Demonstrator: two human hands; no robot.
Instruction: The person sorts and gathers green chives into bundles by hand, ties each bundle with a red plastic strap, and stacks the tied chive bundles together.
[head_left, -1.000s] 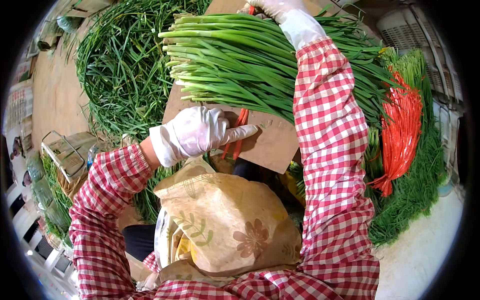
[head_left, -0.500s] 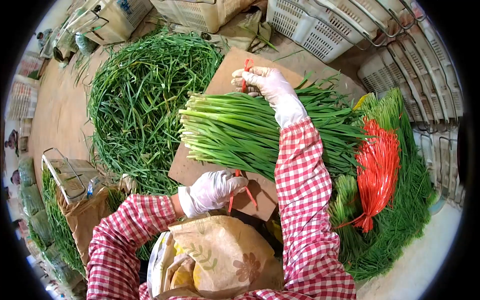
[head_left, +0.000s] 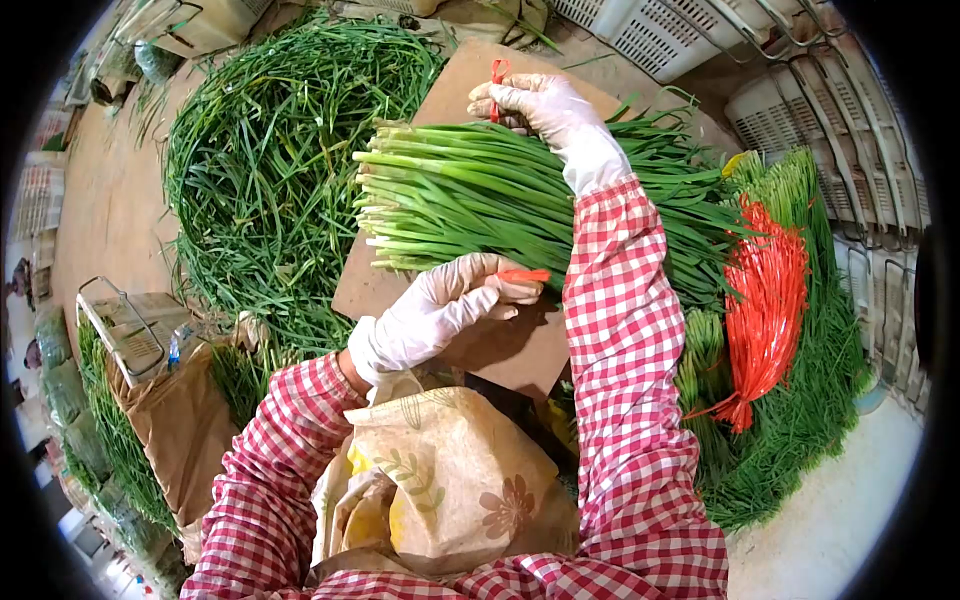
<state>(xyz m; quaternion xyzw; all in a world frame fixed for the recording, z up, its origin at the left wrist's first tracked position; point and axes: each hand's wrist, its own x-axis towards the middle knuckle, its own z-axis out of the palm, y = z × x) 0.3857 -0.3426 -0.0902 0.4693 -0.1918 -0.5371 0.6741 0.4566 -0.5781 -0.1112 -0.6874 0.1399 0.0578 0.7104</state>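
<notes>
A thick bunch of green stalks (head_left: 460, 200) lies across a brown board (head_left: 465, 75), pale cut ends to the left. My gloved left hand (head_left: 440, 308) is at the near edge of the bunch, its fingers closed on one end of a red tie (head_left: 524, 275). Past the far edge, my gloved right hand (head_left: 545, 110) pinches the other red end, which sticks up between its fingers. The middle of the tie is hidden by the bunch.
Loose green leaves (head_left: 270, 180) are heaped at the left. A bundle of red strips (head_left: 765, 310) lies on more greens (head_left: 820, 400) at the right. White crates (head_left: 670, 40) stand at the back. A paper-lined basket (head_left: 180, 420) holds greens at the left.
The view has tilted. My left hand has risen from below the board to the bunch's near edge, bringing the red end up. My right hand still holds the far end.
</notes>
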